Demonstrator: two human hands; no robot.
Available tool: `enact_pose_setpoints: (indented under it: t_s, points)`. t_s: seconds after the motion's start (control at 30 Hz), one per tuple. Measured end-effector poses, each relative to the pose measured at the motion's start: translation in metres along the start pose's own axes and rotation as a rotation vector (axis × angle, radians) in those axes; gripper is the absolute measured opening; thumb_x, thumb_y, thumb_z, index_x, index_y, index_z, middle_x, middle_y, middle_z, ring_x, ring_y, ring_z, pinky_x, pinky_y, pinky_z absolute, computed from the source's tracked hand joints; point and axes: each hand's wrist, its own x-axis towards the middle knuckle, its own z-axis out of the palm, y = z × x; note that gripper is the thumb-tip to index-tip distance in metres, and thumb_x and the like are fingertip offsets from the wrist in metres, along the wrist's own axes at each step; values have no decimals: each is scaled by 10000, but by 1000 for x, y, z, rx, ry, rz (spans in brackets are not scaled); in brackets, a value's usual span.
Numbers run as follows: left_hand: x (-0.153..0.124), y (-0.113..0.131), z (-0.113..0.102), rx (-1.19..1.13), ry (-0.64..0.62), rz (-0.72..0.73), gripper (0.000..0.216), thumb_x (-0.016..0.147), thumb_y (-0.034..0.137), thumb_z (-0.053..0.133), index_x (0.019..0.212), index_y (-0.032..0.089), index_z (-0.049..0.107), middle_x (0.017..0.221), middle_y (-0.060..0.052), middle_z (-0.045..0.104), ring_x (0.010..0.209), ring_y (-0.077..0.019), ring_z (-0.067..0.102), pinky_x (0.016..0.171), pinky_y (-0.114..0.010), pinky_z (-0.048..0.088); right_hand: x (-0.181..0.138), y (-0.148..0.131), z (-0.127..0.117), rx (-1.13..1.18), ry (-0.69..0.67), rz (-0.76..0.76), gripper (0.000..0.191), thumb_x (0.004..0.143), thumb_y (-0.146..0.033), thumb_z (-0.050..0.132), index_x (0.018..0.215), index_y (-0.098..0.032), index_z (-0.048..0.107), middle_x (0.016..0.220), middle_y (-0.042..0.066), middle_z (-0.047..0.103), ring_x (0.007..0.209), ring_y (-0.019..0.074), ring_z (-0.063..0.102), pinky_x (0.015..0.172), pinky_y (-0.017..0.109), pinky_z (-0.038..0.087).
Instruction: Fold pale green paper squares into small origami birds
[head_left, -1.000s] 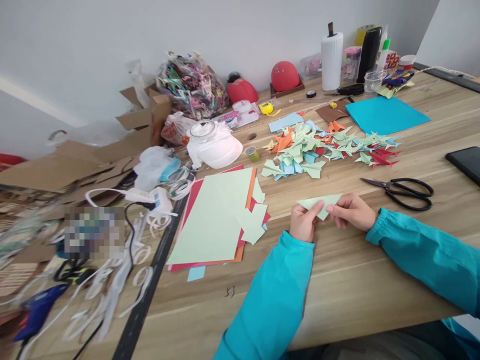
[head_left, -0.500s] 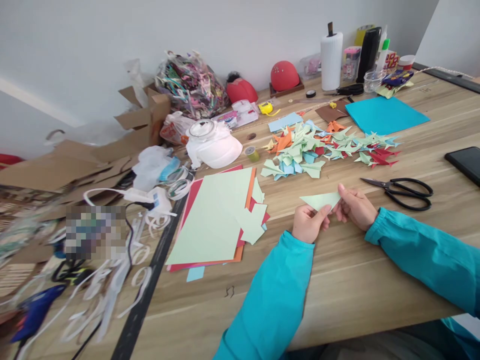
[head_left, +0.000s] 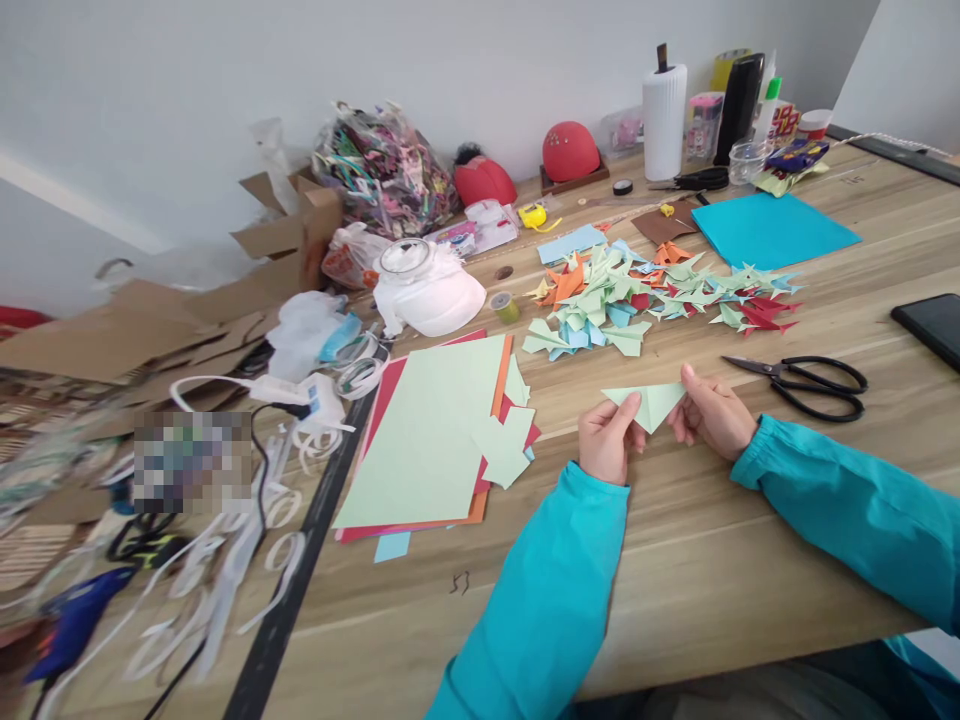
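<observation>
Both hands hold a pale green folded paper triangle point(head_left: 651, 402) just above the wooden table point(head_left: 705, 560). My left hand point(head_left: 607, 440) pinches its left part with thumb and fingers. My right hand point(head_left: 712, 412) grips its right corner. Both sleeves are teal. A stack of coloured paper sheets point(head_left: 431, 430), pale green on top, lies to the left of my hands. A pile of folded paper shapes point(head_left: 645, 295) in green, orange, red and blue lies beyond them.
Black scissors point(head_left: 806, 382) lie right of my hands; a dark phone point(head_left: 930, 325) sits at the right edge. A teal sheet point(head_left: 769, 228), paper towel roll point(head_left: 663, 120), bottles and red objects stand at the back. Cardboard, cables and white strips point(head_left: 225, 570) clutter the left.
The paper triangle has been turned and shifted slightly between my fingers; my left thumb has moved up onto it. Both hands stay in the same spot.
</observation>
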Motion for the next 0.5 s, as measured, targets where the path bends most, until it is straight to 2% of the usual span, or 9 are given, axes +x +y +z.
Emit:
enact_pose_setpoints:
  t_s: [0.07,0.17,0.23,0.5]
  points:
    - [1,0,0,-5,21,3,386,655,429,675,465,138,507,356,24,486,284,-60,394,304,-194,230,-1,-2,1,-84,-76,-10,576,729,-652,478,538,-121,592,387,30,540,318,91,454,337,210,349]
    - [0,-1,0,35,-26,23,383,656,430,675,464,134,526,379,18,501,316,-62,418,329,-196,266,-3,-5,4,-249,-237,-69,445,673,-557,624,605,-118,613,440,3,556,368,74,465,374,192,367]
    - [0,-3,-1,72,-54,38,381,657,424,676,459,132,534,390,14,507,335,-63,430,343,-198,288,-3,-5,5,-289,-300,-101,403,696,-519,624,634,-121,609,463,-8,556,379,63,459,385,183,370]
    - [1,-1,1,70,77,19,397,557,436,736,449,140,494,382,37,490,290,-47,381,300,-186,245,-3,-8,3,-311,-302,-38,439,734,-527,569,559,-125,546,414,-1,539,336,58,438,354,176,357]
